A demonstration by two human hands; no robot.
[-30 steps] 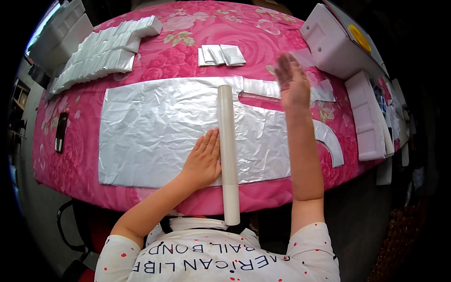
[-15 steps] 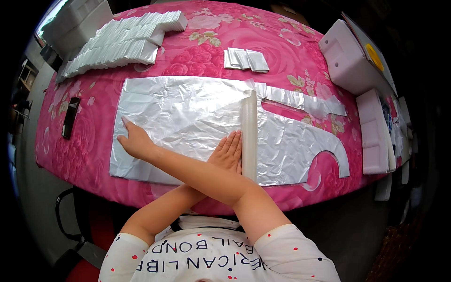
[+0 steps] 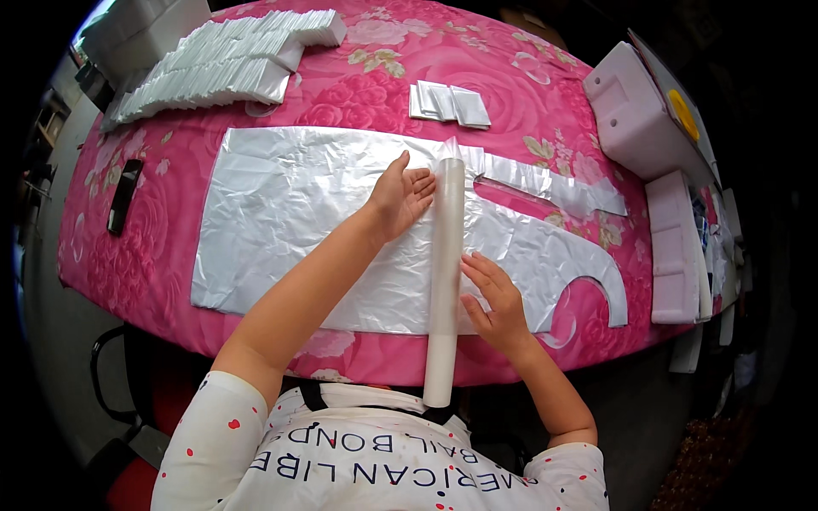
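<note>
A stack of thin, silvery-white plastic sheets point(image 3: 290, 221) lies across the pink cloth, with a curved cutout and a long strip at its right end. A whitish translucent tube point(image 3: 446, 289) rests upright across the sheets, its near end sticking out past the table edge toward my shirt. My left hand point(image 3: 402, 198) is at the tube's upper left side, fingers stretched out and their tips at its edge. On the other side, my right hand point(image 3: 494, 302) has its fingers apart, the tips at or very near the tube. Neither hand grips anything.
Folded white packets stand in long rows point(image 3: 213, 72) at the far left, beside a white foam box point(image 3: 145, 34). A few more folded packets point(image 3: 449, 104) lie behind the sheets. A black phone-like object point(image 3: 125, 198) is at left; foam boxes point(image 3: 635, 111) line the right edge.
My arms have uncrossed. My right hand moved from the sheets' left side to the tube's right; my left hand slid farther up. The tube now extends nearer to me, over the table edge.
</note>
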